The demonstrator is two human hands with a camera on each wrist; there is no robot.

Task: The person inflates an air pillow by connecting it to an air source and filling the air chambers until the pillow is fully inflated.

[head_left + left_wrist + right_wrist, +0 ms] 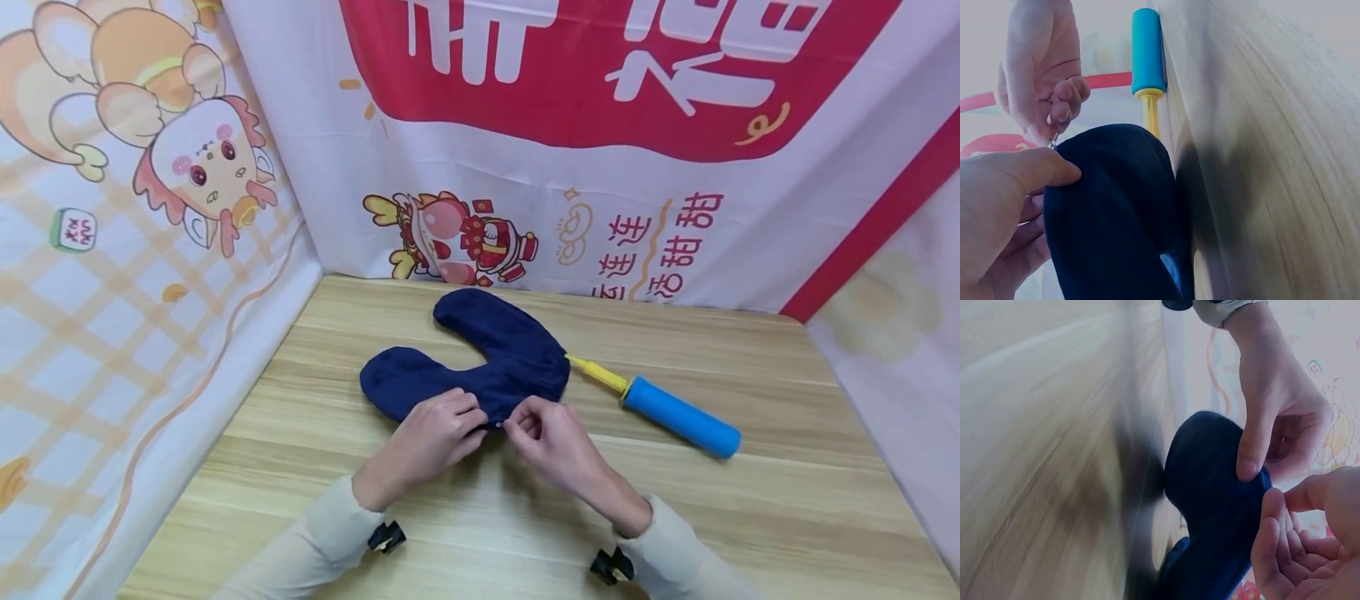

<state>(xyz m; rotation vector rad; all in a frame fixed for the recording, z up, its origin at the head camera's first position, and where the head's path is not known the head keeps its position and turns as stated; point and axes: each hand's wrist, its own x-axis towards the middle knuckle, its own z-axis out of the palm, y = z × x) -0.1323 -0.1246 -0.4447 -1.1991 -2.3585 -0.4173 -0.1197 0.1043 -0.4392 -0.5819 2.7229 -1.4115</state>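
Observation:
A dark blue U-shaped neck pillow (517, 367) lies on the table, its open side facing the upper left in the head view. My left hand (438, 429) grips the near edge of its cover, the thumb on the fabric in the left wrist view. Just to the right, my right hand (555, 442) pinches a small metal zipper pull (1052, 142) at that edge between thumb and finger. A hand pump (682, 417), with a blue barrel and yellow shaft, lies with its yellow tip against the pillow's right end.
The wooden table (750, 517) runs back to a white printed cloth (315, 125) with red lettering panels. Another cloth (97, 333) with cartoon figures hangs along the left side. Black wrist mounts (386, 537) sit by both beige sleeves.

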